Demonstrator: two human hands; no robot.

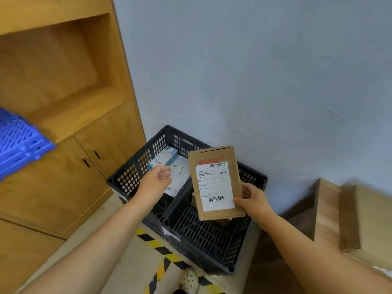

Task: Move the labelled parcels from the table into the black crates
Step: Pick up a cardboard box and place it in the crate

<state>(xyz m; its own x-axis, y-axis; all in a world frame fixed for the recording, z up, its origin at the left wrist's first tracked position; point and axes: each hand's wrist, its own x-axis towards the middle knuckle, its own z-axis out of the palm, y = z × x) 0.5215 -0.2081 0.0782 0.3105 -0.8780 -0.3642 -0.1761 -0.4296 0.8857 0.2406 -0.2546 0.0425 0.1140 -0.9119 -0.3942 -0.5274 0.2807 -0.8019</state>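
At nine o'clock in the head view, a blue slatted crate [20, 143] juts in from the edge, blurred, in front of a wooden cabinet [63, 115] with an open shelf above two closed doors. Toward the middle, two black crates stand side by side on the floor against a pale grey wall [254, 71]. The rear black crate [135, 172], at about eleven o'clock from the front one, holds a few white and light blue boxes [167, 158] with printed labels. The left hand [156, 180] hovers over this crate's near rim, its fingers [165, 171] loosely curled together and holding nothing that can be seen. The front black crate [212, 236] sits at six o'clock of the view's centre; some brown item lies on its floor, mostly hidden. Above it, a brown cardboard parcel [216, 183] is held nearly upright, its white shipping label with two barcodes facing the camera. The right hand [253, 200] grips the parcel at its four o'clock corner, thumb on the label face and the other fingers wrapped behind the edge. Yellow and black hazard tape [158, 249] runs along the floor at six o'clock, just beside the front crate. At three to four o'clock, brown cardboard boxes [350, 217] lean by the wall, blurred.
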